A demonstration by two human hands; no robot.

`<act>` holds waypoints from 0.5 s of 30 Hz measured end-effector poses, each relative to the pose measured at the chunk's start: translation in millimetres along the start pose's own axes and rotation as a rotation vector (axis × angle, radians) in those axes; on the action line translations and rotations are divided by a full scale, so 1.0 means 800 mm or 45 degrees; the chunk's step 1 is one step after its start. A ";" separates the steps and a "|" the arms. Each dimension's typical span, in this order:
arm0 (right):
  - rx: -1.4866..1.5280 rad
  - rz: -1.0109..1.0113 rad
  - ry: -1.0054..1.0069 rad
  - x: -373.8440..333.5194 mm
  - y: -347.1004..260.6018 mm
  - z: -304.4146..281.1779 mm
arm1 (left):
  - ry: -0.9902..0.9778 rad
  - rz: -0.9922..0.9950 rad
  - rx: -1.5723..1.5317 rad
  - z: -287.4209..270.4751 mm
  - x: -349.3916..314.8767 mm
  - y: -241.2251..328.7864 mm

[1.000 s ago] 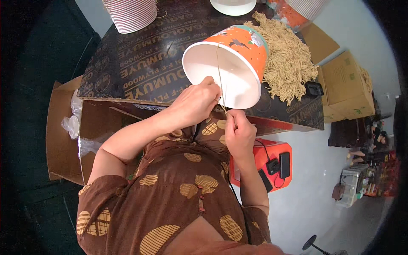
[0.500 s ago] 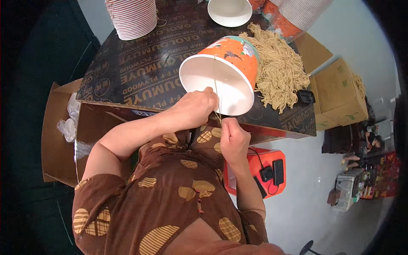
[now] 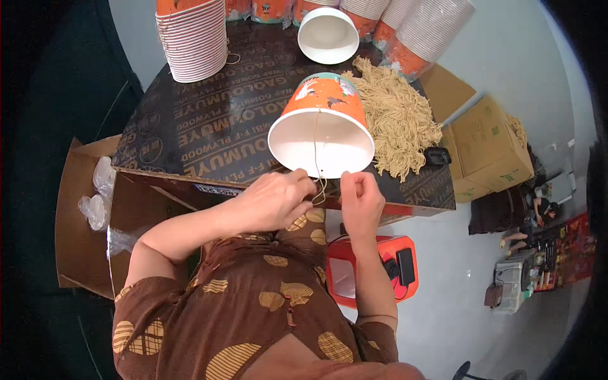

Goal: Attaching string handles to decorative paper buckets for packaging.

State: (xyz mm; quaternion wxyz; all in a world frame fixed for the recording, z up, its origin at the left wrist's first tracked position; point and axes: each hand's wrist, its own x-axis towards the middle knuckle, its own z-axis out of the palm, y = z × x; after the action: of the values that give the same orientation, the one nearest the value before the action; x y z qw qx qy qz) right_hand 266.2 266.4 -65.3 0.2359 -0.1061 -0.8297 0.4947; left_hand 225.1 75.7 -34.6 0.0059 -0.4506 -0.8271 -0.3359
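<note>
An orange paper bucket (image 3: 326, 96) with animal pictures lies on its side at the table's near edge, its white mouth toward me. A thin tan cord (image 3: 316, 142) runs across the mouth from the upper rim to a small hole in the lower rim, where its end hangs in a loop. My left hand (image 3: 278, 201) is closed just left of the hole, fingertips on the cord's loose end. At the lower right rim, my right hand (image 3: 361, 204) has thumb and forefinger bent together; whether anything is between them is hidden.
Beside the bucket lies a heap of tan cords (image 3: 399, 120), with a small black object (image 3: 437, 156) near it. A white bowl-like container (image 3: 328, 37) and stacked buckets (image 3: 197, 44) stand farther back. Below the table's right side is an orange-red stool (image 3: 408, 292); a carton (image 3: 82, 221) stands left.
My hands have moved apart, the left going left and the right slightly right. The cord, pulled taut toward me before, now hangs slack with a loop below the rim.
</note>
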 end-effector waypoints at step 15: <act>-0.196 -0.060 -0.113 0.085 0.046 -0.016 | 0.422 -0.686 -0.852 -0.088 -0.050 -0.064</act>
State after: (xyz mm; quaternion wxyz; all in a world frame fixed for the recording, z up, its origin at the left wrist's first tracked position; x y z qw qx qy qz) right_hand 211.6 322.4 -72.9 0.2015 -0.0823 -0.8772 0.4281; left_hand 190.0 -12.6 -20.9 -0.0954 -0.1369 -0.7488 -0.6414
